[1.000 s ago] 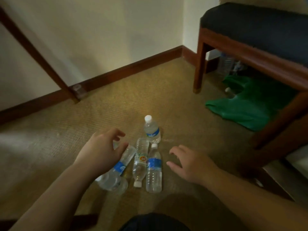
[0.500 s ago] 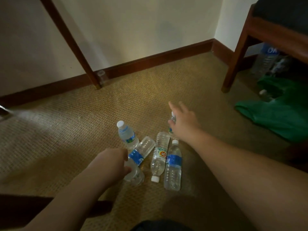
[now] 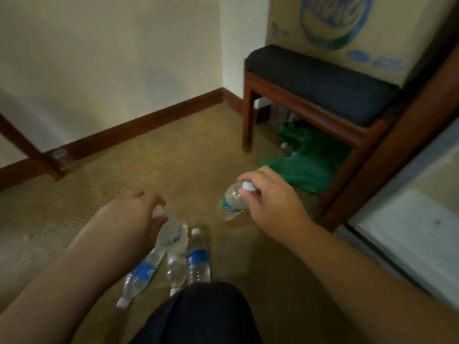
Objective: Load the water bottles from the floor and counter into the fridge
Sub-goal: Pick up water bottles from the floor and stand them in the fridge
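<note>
I see both hands loaded: right hand (image 3: 270,207) at centre-right pinches a clear bottle (image 3: 231,204) by its white cap, body hanging down-left, clear of the carpet (image 3: 173,157). Left hand (image 3: 139,219) at centre-left is curled round the top of a second bottle (image 3: 173,233); blurred, so I can't tell whether it's off the floor. Three bottles lie on the carpet at bottom centre, long axes roughly toward the camera: the left one (image 3: 141,274) cap near, the middle one (image 3: 176,273) cap near, the blue-label one (image 3: 198,259) cap away. A white panel (image 3: 409,219) fills the right edge, probably the fridge, nearest the right hand, so I'd judge that bottle goes in first.
</note>
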{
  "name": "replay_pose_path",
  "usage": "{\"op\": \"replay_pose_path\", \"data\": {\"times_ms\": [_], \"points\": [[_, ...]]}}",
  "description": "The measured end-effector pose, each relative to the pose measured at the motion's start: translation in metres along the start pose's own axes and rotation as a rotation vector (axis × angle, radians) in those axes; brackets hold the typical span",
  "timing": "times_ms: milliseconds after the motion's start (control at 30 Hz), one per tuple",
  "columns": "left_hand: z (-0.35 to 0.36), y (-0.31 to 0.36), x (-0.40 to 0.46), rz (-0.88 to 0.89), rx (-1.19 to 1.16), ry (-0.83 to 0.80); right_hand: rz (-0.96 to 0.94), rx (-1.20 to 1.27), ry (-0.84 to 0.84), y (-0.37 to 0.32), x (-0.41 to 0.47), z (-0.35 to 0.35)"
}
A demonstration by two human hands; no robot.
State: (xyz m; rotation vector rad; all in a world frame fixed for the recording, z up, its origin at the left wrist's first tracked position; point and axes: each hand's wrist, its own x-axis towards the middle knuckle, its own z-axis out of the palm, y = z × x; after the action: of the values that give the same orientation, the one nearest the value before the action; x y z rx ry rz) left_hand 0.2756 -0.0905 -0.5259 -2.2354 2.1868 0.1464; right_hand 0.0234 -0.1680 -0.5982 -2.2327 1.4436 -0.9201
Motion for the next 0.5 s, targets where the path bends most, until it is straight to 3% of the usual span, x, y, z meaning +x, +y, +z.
{"op": "replay_pose_path", "data": {"times_ms": [133, 267, 500], "points": [[-0.047, 0.056, 0.025, 0.230, -0.061, 0.196, 0.001, -0.072, 0.225, 0.000, -0.044, -0.099], [-0.072, 0.119, 0.036, 0.435, -0.194, 0.367, 0.186, -0.134, 0.366, 0.005, -0.090, -0.180], [-0.081, 0.223, 0.023, 0.739, -0.411, 0.377, 0.423, -0.294, 0.682, 0.056, -0.153, -0.259]]}}
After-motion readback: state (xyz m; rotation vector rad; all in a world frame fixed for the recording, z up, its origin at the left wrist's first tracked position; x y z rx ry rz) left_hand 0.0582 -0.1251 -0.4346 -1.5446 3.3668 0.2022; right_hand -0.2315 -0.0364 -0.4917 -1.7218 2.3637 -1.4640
